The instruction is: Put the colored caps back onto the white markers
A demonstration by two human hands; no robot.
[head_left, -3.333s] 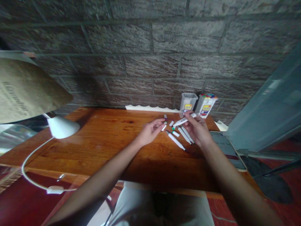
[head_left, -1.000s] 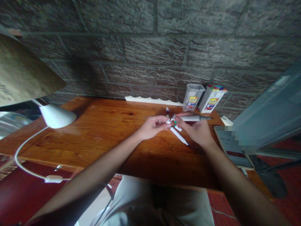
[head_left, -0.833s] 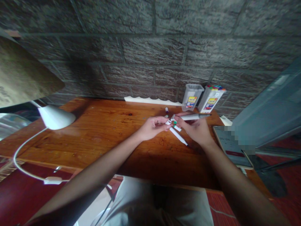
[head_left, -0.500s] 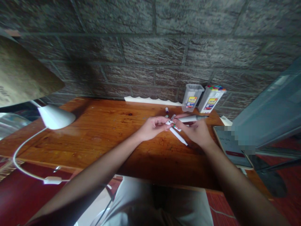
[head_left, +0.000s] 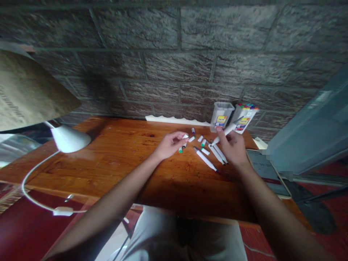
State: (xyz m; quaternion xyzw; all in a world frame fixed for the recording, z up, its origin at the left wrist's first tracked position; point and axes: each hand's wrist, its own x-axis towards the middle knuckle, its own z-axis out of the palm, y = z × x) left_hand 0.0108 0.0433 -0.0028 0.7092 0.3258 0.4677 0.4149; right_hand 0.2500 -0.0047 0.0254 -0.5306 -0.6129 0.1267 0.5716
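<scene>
My left hand (head_left: pixel 170 145) is closed in a pinch on a small white marker cap (head_left: pixel 186 136), just above the wooden table. Under its fingertips lie a green-ended cap (head_left: pixel 180 149) and a dark-ended one. My right hand (head_left: pixel 234 148) grips an uncapped white marker (head_left: pixel 225 134), tilted with its grey tip up to the right. Beneath that hand, other uncapped white markers rest on the wood, one marker (head_left: pixel 206 160) a little nearer me. Between the hands lie several loose caps, among them a green-edged cap (head_left: pixel 205 151) and a purple-ended cap (head_left: pixel 193 130).
Against the brick wall stand a clear plastic box (head_left: pixel 222 112) and a second box (head_left: pixel 246 117) full of colourful-ended markers. A white wavy-edged strip (head_left: pixel 176 120) lies along the wall. A lamp (head_left: pixel 69 139) stands left, a tablet (head_left: pixel 268 172) right.
My hands have drawn apart, the left with a cap, the right with the marker raised toward the boxes. Caps and markers that the hands covered now show on the table.
</scene>
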